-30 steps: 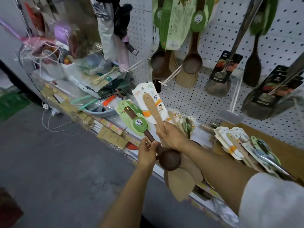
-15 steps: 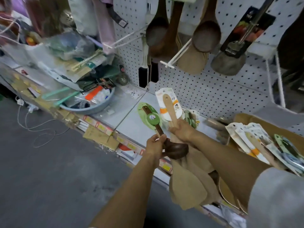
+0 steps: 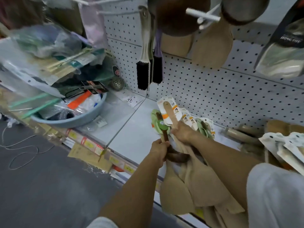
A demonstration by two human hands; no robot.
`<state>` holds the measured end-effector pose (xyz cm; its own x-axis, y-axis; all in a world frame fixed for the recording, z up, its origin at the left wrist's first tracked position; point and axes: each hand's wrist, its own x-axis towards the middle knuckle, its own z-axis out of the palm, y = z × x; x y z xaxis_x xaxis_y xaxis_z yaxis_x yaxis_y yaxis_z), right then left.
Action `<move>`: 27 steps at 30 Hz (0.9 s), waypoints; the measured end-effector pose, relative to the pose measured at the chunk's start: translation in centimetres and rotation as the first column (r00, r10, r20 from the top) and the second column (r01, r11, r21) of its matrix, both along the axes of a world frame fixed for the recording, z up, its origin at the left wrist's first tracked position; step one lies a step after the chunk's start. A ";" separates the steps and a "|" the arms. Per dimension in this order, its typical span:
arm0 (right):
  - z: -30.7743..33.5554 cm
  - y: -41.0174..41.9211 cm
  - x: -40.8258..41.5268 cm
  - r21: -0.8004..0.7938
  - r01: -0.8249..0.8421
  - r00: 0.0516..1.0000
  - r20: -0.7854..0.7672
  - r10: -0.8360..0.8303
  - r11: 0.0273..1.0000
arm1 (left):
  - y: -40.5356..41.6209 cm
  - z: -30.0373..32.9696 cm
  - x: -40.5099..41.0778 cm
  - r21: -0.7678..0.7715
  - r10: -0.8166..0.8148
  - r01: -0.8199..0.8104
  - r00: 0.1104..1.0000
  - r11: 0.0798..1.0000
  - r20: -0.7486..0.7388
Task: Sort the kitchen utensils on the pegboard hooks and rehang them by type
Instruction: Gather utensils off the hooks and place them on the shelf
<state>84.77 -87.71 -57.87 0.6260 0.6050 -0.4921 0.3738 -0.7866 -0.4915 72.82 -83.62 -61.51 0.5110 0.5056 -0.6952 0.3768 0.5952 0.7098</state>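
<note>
White shelving (image 3: 134, 142) runs across the middle of the frame, backed by a white pegboard (image 3: 213, 89) and fronted by a dark grey floor (image 3: 41, 186) at lower left.

Nearest, at the lower centre and lower right, two bare forearms reach in, with a pale sleeve (image 3: 276, 195) at the right edge. Just below the hands, pale wooden spatulas (image 3: 194, 186) fan out with their broad blades toward the bottom of the frame.

At centre, the left hand (image 3: 160, 150) curls its grip round the handle of a dark wooden ladle (image 3: 176, 157), whose brown bowl sits just right of that hand and whose handle carries a green label card (image 3: 162, 125). Touching it on the right, the right hand (image 3: 181, 133) closes its grip round the bundled spatula handles; one pale handle rises from it against a white and orange card (image 3: 167, 111).

Further right on the shelf lies a heap of carded utensils (image 3: 283, 145). To the left of centre, a blue basin (image 3: 74, 119) holds packaged clutter.

Beyond, at upper centre, two brushes (image 3: 146, 66) with black bristles hang on the pegboard. Beside them, at the top, dark ladle bowls (image 3: 179, 15) and pale spatula blades (image 3: 212, 46) hang from white hooks (image 3: 204, 16), and a packaged metal turner (image 3: 283, 58) hangs at upper right.
</note>
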 end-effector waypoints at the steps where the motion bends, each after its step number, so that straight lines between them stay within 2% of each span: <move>1: -0.4 0.4 0.1 -0.004 0.003 1.000 0.010 -0.003 1.000 | 0.2 -0.4 0.1 0.008 -0.004 0.004 1.000 1.000 0.005; 6: -1.4 0.9 0.0 0.050 0.072 0.996 0.044 -0.075 0.996 | 0.9 -0.9 0.1 0.086 -0.102 0.106 0.994 0.991 -0.050; 10: -1.1 0.3 -1.1 0.062 0.123 0.992 -0.001 -0.123 0.990 | 1.1 -1.4 -0.1 0.218 -0.200 0.257 0.947 0.941 -0.252; 15: -0.3 -0.5 -2.1 0.079 0.125 0.991 0.030 -0.128 0.989 | 1.1 -2.4 0.3 0.220 -0.219 0.264 0.953 0.939 -0.210; 20: 0.1 -1.4 -2.8 0.069 0.123 0.990 0.065 -0.127 0.990 | 0.3 1.8 -1.3 0.182 -0.165 0.190 0.976 0.965 -0.143; 27: 1.4 -2.5 -4.2 0.062 0.126 0.991 0.036 -0.128 0.990 | -0.6 3.8 -2.7 0.168 -0.119 0.146 0.980 0.975 -0.163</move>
